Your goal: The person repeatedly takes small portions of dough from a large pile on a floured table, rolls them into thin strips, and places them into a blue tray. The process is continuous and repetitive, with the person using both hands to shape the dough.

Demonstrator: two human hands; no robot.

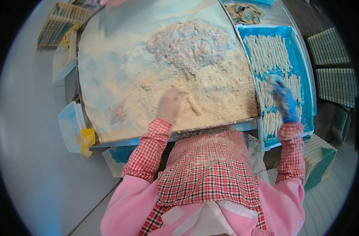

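My left hand (170,103), blurred and pale with powder, is low over a bed of cream-coloured breading (132,126). Just to its right lies one coated strip (193,106). Beyond it on the breading sits a wet heap of raw meat strips (194,44); a smaller raw piece (119,112) lies to the left. My right hand (281,97), in a blue glove whitened at the fingers, is over a blue-lined tray (308,115). Coated strips (266,54) lie there side by side in three rows. Motion blur hides whether either hand holds anything.
A raised metal rim (247,118) borders the breading table. White bins (70,126) with yellow cloths (87,141) stand at its left side. Stacked slatted trays (336,85) stand at right, another stack (318,162) near my right elbow. A crumpled cloth (246,14) lies behind the blue-lined tray.
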